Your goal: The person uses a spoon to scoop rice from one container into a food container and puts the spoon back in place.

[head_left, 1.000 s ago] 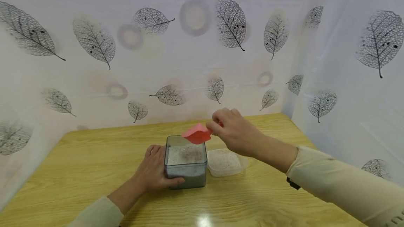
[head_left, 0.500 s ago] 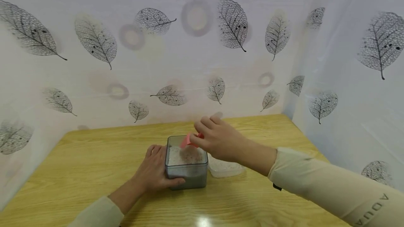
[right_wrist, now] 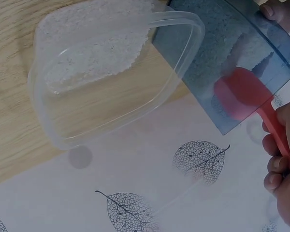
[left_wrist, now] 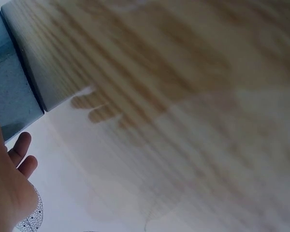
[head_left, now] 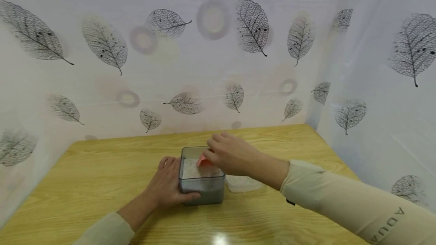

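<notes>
On the table stands a square, see-through grey container [head_left: 206, 192] with white granules [head_left: 189, 168] inside. My left hand [head_left: 166, 185] holds its near left corner, thumb across the front wall and fingers along the left side. With my right hand [head_left: 231, 156] I grip a pink-red scoop [head_left: 204, 161] by its handle. The scoop's bowl is inside the container, at the granules; in the right wrist view the scoop [right_wrist: 241, 94] shows through the tinted wall. My right hand hides the container's far right corner.
A clear plastic tub [head_left: 243, 187] with whitish granules [right_wrist: 94, 43] stands just right of the container, partly behind my right forearm. Around lies the wood-grain tabletop [head_left: 112, 169]. A leaf-printed curtain [head_left: 211, 63] closes off the back and sides.
From above the container's right rim, my right hand has moved left and down, carrying the scoop into the container. The left hand keeps its place.
</notes>
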Demonstrator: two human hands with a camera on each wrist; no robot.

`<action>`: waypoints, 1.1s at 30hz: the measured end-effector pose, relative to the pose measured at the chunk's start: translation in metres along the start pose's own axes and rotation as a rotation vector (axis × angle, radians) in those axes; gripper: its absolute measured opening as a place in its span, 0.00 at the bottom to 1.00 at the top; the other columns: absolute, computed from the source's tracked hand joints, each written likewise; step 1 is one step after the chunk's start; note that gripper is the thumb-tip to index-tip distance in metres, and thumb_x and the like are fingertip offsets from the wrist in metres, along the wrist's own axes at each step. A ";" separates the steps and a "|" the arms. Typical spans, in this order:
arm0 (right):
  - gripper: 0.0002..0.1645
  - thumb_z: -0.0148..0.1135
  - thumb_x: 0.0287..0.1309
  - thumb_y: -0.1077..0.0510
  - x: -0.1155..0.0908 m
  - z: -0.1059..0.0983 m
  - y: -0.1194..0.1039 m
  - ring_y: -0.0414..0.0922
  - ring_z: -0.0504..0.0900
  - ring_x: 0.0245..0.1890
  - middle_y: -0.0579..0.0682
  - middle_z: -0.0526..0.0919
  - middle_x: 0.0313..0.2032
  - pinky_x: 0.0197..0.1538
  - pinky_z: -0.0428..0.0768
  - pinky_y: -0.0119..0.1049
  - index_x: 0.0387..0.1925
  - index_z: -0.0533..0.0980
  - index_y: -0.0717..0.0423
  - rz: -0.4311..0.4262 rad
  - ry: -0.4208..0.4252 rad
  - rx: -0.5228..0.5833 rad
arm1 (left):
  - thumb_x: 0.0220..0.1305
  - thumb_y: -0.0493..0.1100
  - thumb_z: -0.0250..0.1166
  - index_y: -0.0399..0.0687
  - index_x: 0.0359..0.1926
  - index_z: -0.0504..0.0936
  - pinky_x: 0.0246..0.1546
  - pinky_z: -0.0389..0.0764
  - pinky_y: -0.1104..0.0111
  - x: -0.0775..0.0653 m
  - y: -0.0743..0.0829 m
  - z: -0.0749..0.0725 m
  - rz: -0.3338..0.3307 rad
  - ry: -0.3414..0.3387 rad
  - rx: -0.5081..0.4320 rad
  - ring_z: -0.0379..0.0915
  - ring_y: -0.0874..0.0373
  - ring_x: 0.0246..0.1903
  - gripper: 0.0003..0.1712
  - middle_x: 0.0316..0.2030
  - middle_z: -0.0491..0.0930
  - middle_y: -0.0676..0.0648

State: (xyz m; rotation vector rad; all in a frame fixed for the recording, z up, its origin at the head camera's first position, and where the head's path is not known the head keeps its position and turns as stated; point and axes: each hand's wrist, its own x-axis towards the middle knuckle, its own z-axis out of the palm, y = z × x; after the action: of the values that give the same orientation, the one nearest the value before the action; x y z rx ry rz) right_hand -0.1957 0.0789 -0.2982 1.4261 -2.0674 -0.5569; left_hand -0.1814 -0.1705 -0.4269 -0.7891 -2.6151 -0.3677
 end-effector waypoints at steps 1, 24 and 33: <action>0.05 0.61 0.63 0.56 0.001 0.000 0.000 0.42 0.74 0.31 0.44 0.79 0.33 0.40 0.77 0.36 0.39 0.81 0.48 0.003 -0.011 0.006 | 0.42 0.85 0.61 0.38 0.60 0.70 0.63 0.61 0.51 0.000 0.000 0.000 0.004 0.005 0.002 0.69 0.48 0.48 0.62 0.49 0.77 0.44; 0.12 0.56 0.67 0.54 -0.005 0.012 -0.002 0.40 0.65 0.17 0.42 0.68 0.18 0.19 0.64 0.32 0.26 0.71 0.49 0.308 -0.085 0.289 | 0.42 0.86 0.60 0.41 0.62 0.69 0.63 0.59 0.52 0.004 0.002 -0.003 0.002 -0.008 0.008 0.67 0.49 0.50 0.62 0.50 0.76 0.47; 0.13 0.54 0.71 0.50 -0.011 0.014 -0.003 0.37 0.63 0.15 0.39 0.68 0.16 0.21 0.63 0.32 0.29 0.72 0.47 0.419 -0.118 0.503 | 0.41 0.86 0.60 0.41 0.63 0.69 0.63 0.59 0.52 0.001 0.002 -0.003 -0.001 -0.015 0.021 0.67 0.50 0.49 0.63 0.50 0.76 0.46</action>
State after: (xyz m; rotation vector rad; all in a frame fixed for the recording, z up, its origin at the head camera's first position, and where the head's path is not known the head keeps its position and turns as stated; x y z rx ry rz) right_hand -0.2004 0.0883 -0.3128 1.1650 -2.6295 0.0607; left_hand -0.1805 -0.1692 -0.4237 -0.7866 -2.6289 -0.3353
